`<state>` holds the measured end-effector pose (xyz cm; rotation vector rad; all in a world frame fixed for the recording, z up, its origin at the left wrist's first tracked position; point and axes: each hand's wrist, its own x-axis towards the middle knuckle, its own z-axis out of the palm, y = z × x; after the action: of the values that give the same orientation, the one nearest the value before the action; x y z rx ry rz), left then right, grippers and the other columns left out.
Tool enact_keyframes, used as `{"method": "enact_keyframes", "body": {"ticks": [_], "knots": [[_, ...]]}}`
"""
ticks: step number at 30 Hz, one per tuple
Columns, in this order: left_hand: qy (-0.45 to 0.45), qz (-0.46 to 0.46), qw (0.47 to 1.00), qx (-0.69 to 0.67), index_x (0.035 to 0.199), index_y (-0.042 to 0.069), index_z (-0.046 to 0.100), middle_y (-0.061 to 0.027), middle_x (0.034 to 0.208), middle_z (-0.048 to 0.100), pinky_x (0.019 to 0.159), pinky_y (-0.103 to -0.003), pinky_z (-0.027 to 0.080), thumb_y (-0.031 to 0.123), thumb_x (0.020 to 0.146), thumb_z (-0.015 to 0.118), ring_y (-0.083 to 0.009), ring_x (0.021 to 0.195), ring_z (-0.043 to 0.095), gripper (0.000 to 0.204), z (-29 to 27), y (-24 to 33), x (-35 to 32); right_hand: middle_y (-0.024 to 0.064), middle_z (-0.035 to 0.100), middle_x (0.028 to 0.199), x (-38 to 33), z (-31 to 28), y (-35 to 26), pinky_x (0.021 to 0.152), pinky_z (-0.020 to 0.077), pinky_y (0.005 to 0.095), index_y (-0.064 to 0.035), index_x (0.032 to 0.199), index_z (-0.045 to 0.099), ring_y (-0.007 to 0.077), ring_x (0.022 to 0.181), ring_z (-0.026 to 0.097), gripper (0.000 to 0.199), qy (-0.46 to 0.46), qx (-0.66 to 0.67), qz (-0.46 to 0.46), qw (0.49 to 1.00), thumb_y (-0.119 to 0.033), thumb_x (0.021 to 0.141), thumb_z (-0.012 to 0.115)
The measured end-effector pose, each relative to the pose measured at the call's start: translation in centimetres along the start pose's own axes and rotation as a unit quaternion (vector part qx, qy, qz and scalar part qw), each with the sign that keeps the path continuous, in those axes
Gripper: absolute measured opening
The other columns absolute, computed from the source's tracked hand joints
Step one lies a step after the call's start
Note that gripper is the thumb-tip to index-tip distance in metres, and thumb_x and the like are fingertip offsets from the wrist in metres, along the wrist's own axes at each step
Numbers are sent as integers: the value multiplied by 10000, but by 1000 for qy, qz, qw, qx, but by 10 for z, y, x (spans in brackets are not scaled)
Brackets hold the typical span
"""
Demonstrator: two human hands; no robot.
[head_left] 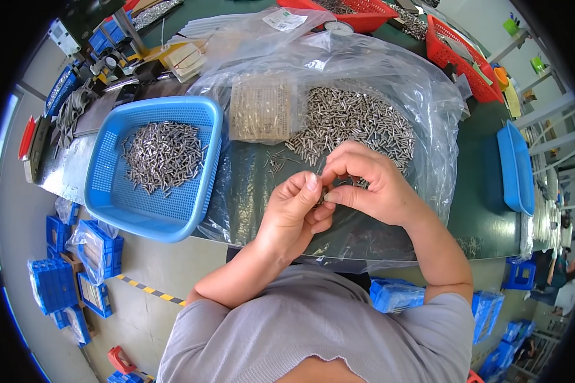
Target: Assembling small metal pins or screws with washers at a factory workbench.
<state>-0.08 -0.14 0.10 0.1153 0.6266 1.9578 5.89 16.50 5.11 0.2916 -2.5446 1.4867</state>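
Holding small metal pins [321,200] in the closed fingers of the left hand [292,207], apparently fingering through them; touching with the bent fingertips of the right hand [372,186], not showing whether pinching one. Working above the plastic sheet [431,102], by the pin heap [364,121], right of the blue basket [134,225]. Calling next, seemingly, for precise fingertip control.
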Motion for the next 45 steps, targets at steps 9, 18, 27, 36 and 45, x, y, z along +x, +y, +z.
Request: {"method": "enact_keyframes", "body": {"ticks": [9,18,27,36,45], "knots": [[-4,41,999,-8,991,51,578,-59,853,591,569,-240,390,250,944,549,-104,694,487,207,0,-4,3,41,566,828,-3,-14,-7,681,451,279,-30,855,593,167,770,560,207,-13,-43,10,999,-23,694,724],[-11,54,998,-37,1035,50,566,-81,940,579,614,-256,421,214,967,503,-122,760,505,189,-3,-3,4,65,568,852,-17,-27,2,673,479,357,-95,892,631,262,770,603,216,-138,-283,123,941,-132,698,718],[-12,62,997,-34,1049,52,563,-81,952,577,625,-260,411,211,972,489,-122,768,496,191,-2,-3,4,67,549,852,-4,-14,29,640,472,367,-86,870,621,264,751,595,128,-11,-309,61,949,-73,756,678],[8,69,998,-8,1085,49,557,-79,940,546,594,-231,384,210,944,541,-126,754,462,215,2,-4,4,12,575,828,-4,-17,21,577,434,257,-52,879,590,120,652,556,85,71,-104,113,986,-43,811,641],[-18,49,998,-35,1030,58,561,-77,911,593,588,-252,404,197,953,529,-120,731,496,163,-4,-3,4,24,588,872,-3,-8,9,623,454,213,-23,922,596,76,728,560,57,27,235,206,950,-26,865,587]]}}
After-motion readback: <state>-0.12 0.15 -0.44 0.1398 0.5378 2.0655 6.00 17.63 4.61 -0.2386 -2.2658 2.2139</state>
